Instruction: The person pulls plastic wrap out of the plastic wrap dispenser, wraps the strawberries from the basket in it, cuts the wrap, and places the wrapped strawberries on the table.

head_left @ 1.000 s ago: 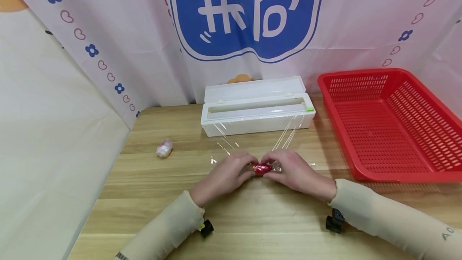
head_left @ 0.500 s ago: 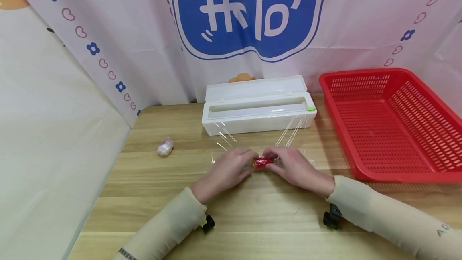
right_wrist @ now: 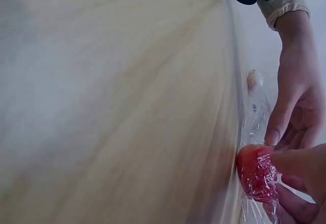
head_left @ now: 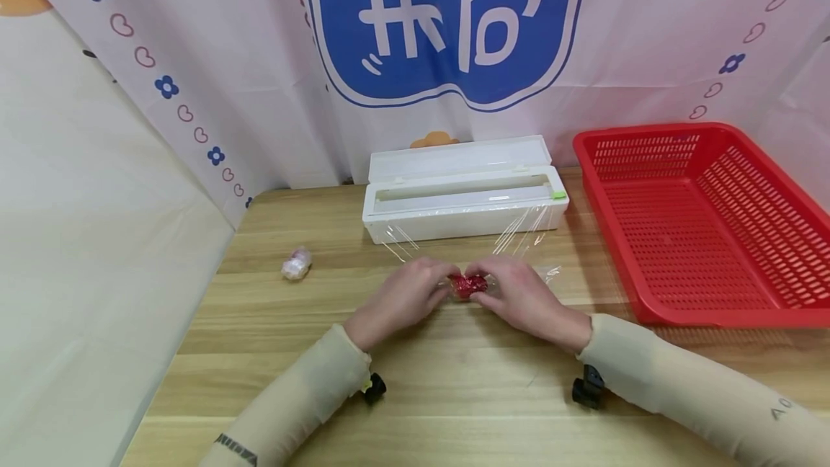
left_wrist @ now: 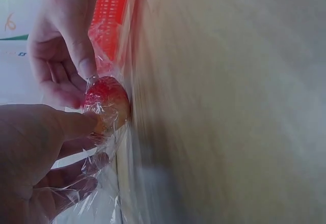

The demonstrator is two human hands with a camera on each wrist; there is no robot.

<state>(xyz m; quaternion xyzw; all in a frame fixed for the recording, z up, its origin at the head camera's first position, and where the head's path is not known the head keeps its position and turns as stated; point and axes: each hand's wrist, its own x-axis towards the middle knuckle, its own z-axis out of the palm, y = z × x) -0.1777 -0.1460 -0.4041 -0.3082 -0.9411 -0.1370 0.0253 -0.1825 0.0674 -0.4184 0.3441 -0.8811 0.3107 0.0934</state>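
A small red and yellow roundish thing, like a fruit [head_left: 470, 286], lies on the table in clear cling film [head_left: 521, 236], between my hands. My left hand [head_left: 408, 295] pinches its left side; in the left wrist view its thumb presses the yellow part [left_wrist: 116, 109] through the film. On the right side, my right hand [head_left: 519, 295] pinches it with thumb and curled fingers, as the right wrist view shows around the red part [right_wrist: 257, 175]. The film stretches from my hands back to a white cling film dispenser [head_left: 463, 222], whose lid is up.
A film-wrapped pinkish-white lump [head_left: 297, 264] sits on the wooden table [head_left: 454, 395] at the left. A red plastic basket [head_left: 681, 236] stands at the right. Behind the dispenser hangs a printed white cloth [head_left: 259, 56].
Both hands have moved slightly away from me, toward the dispenser, with the wrapped thing. It has turned a little, and the film stretch to the dispenser is shorter.
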